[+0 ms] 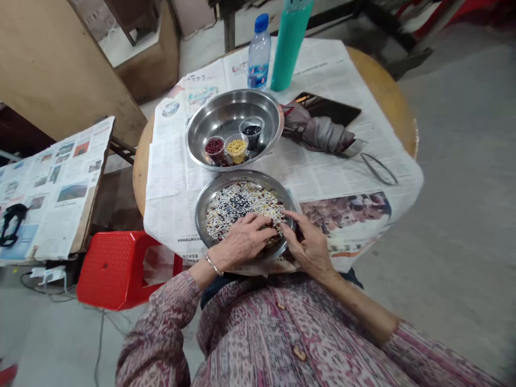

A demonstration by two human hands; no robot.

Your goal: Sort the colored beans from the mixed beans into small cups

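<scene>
A steel plate (pixel 209 198) near the table's front edge holds a spread of mixed grains (pixel 237 204), mostly white rice with dark and yellow bits. My left hand (pixel 242 242) lies palm down on the near side of the grains, fingers spread among them. My right hand (pixel 306 242) rests at the plate's right rim, fingertips touching the grains. Behind it a steel bowl (pixel 226 113) carries three small cups: red beans (pixel 214 147), yellow grains (pixel 236 147) and black beans (pixel 252 130).
Newspaper (pixel 342 177) covers the round wooden table (pixel 387 91). At the back stand a water bottle (pixel 258 54) and a teal flask (pixel 289 43). A folded grey umbrella (pixel 318 131) and dark tablet (pixel 334 110) lie right. A red stool (pixel 116 266) stands left.
</scene>
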